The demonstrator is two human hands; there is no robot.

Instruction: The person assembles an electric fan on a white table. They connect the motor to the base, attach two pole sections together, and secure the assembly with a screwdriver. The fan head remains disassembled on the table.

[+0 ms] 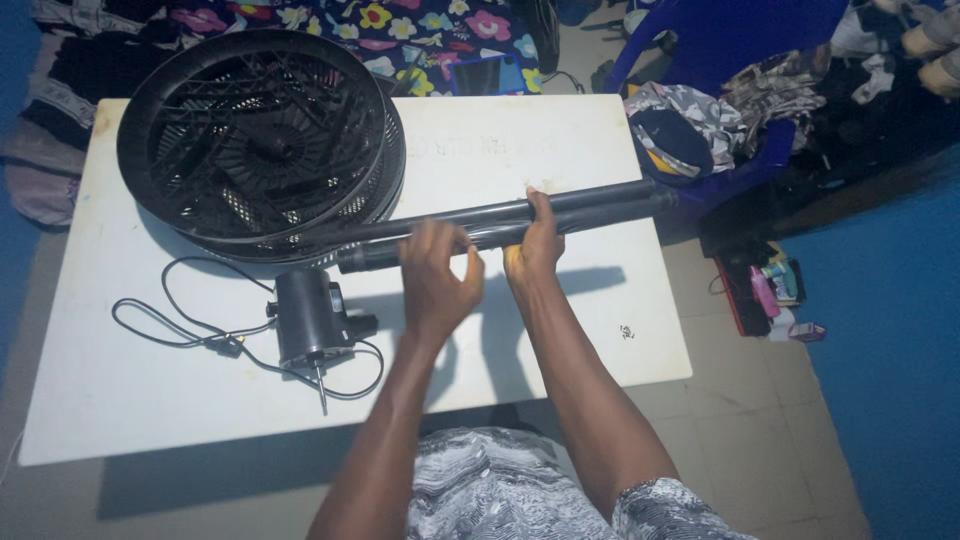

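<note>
I see the table (pixel 560 150) with the fan guard (pixel 255 140) on its far left part. Just in front of the guard, nearer me, the fan motor (pixel 308 318) lies on the tabletop, its power cord (pixel 175 325) looping out to the left. The pole tubes (pixel 600 208) run from under the guard's near edge rightward past the table's right edge. Beyond that edge stands a chair (pixel 740 60) with clothes (pixel 700 120) on its seat.

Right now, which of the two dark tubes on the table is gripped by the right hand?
The right hand grips the nearer, thicker dark tube, the one whose end points toward the fan motor; the thinner tube lies just behind it, against the fan grille.
</note>
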